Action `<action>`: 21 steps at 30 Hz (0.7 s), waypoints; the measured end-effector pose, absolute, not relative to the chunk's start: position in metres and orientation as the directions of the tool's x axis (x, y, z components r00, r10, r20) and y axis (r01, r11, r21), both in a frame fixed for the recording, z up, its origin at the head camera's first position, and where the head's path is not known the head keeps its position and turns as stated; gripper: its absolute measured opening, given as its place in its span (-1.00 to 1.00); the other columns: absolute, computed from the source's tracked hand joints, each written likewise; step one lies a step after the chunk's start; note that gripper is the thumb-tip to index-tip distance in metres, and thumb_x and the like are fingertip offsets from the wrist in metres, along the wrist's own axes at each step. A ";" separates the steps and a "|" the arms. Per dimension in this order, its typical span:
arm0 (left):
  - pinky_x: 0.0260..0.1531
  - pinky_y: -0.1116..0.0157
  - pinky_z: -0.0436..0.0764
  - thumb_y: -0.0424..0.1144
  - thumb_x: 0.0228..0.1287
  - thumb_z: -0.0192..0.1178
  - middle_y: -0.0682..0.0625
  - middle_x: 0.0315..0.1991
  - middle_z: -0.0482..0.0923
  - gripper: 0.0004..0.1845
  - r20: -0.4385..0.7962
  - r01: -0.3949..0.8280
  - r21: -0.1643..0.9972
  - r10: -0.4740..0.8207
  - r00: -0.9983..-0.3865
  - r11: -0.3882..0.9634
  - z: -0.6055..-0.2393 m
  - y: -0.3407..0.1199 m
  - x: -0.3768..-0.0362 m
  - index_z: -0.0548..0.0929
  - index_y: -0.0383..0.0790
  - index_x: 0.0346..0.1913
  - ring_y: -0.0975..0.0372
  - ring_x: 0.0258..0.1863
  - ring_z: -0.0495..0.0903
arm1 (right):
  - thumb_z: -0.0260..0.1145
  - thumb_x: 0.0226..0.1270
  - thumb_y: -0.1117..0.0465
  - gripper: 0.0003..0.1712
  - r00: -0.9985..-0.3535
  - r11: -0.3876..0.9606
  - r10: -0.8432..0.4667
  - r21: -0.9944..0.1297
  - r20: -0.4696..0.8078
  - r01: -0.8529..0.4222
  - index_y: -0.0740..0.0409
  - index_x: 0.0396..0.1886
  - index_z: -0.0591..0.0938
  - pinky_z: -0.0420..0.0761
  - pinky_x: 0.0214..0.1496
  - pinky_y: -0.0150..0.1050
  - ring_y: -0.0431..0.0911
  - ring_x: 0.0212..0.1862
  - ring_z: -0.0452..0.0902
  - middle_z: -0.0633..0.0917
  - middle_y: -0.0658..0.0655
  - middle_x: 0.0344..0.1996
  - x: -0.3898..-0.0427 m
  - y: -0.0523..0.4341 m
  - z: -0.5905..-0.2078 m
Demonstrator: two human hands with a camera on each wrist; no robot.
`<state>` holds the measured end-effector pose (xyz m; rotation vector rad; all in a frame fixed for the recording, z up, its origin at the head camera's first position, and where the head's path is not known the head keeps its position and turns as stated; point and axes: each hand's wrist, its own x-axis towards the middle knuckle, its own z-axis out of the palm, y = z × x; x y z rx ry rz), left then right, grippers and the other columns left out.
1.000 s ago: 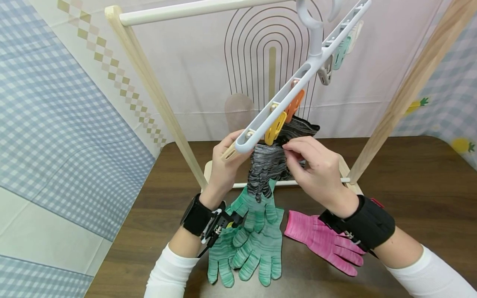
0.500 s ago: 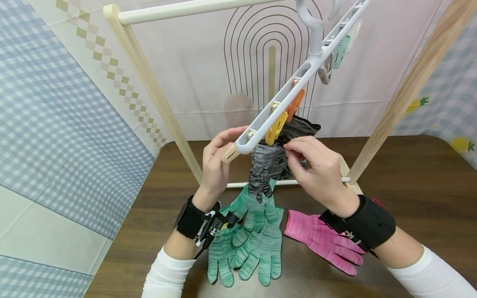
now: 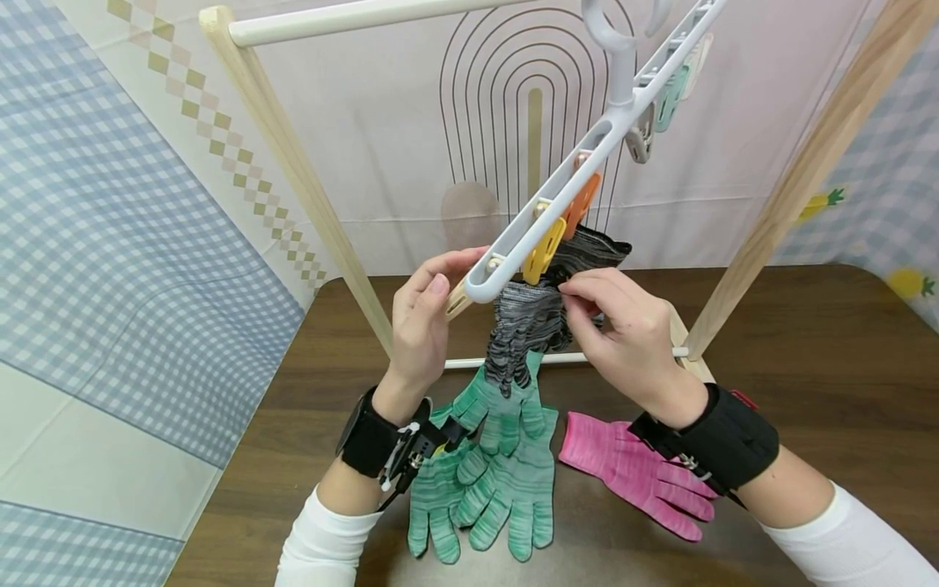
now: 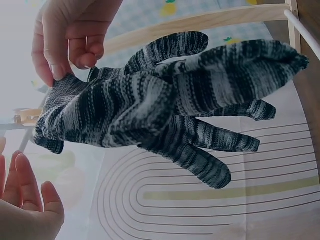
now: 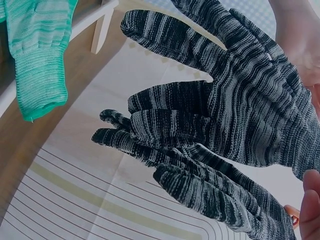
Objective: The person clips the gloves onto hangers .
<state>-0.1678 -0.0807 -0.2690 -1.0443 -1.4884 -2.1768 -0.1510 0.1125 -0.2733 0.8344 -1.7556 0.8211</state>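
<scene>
Dark gloves hang by a white hanger: the nearer glove [image 3: 524, 330] is just below the yellow clip [image 3: 544, 249], and the farther one [image 3: 596, 251] is by the orange clip [image 3: 583, 205]. Whether the yellow clip bites the nearer cuff cannot be told. The right hand [image 3: 619, 330] pinches that cuff between thumb and fingers. The left hand [image 3: 421, 326] has its fingers loosely extended and parted, holding nothing, close beside the beige clip [image 3: 458, 303] at the hanger's [image 3: 623, 102] near end; whether they touch it is unclear. A wooden rack [image 3: 297, 163] stands around the hanger. Below, green gloves [image 3: 513, 489] lie overlapping on the brown surface [image 3: 800, 350], with a pink glove [image 3: 634, 473] to their right, partly under the right wrist.
</scene>
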 end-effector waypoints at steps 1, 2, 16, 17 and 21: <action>0.01 0.31 0.37 0.02 0.21 0.00 0.10 -0.10 0.58 -0.69 0.711 0.608 0.675 0.152 -0.686 -0.418 -0.268 -0.081 -0.167 0.56 -0.06 -0.11 0.24 -0.02 0.49 | 0.05 0.16 0.31 -0.79 -0.277 0.535 -0.165 -0.150 0.946 -0.831 0.33 -0.44 0.60 0.30 -0.48 -0.43 -0.18 -0.50 0.36 0.60 0.18 -0.50 -0.151 0.112 -0.273; 0.00 0.33 0.39 0.03 0.20 0.01 0.10 -0.09 0.57 -0.68 0.713 0.607 0.674 0.156 -0.684 -0.420 -0.268 -0.080 -0.166 0.55 -0.05 -0.10 0.25 -0.03 0.49 | 0.05 0.16 0.31 -0.79 -0.277 0.536 -0.166 -0.150 0.946 -0.831 0.33 -0.44 0.59 0.30 -0.48 -0.43 -0.18 -0.50 0.36 0.60 0.17 -0.50 -0.151 0.112 -0.273; -0.01 0.37 0.41 -0.04 0.22 0.02 0.15 -0.09 0.55 -0.74 0.722 0.593 0.664 0.185 -0.666 -0.455 -0.270 -0.078 -0.162 0.52 -0.02 -0.07 0.33 -0.06 0.48 | 0.05 0.17 0.31 -0.79 -0.276 0.538 -0.167 -0.147 0.947 -0.830 0.33 -0.44 0.59 0.29 -0.50 -0.43 -0.19 -0.50 0.36 0.59 0.17 -0.51 -0.151 0.113 -0.276; -0.01 0.37 0.42 -0.06 0.23 0.01 0.15 -0.09 0.55 -0.75 0.722 0.591 0.664 0.186 -0.667 -0.459 -0.270 -0.077 -0.161 0.52 -0.02 -0.07 0.34 -0.07 0.48 | 0.05 0.17 0.31 -0.79 -0.277 0.539 -0.167 -0.147 0.946 -0.829 0.33 -0.44 0.59 0.28 -0.51 -0.43 -0.19 -0.50 0.36 0.59 0.17 -0.51 -0.151 0.113 -0.276; -0.01 0.36 0.43 -0.07 0.24 0.01 0.17 -0.11 0.54 -0.76 0.721 0.589 0.665 0.189 -0.667 -0.459 -0.271 -0.076 -0.160 0.51 -0.01 -0.08 0.36 -0.09 0.48 | 0.04 0.17 0.31 -0.78 -0.280 0.544 -0.168 -0.148 0.945 -0.826 0.33 -0.45 0.59 0.28 -0.51 -0.43 -0.19 -0.50 0.35 0.59 0.16 -0.52 -0.151 0.114 -0.277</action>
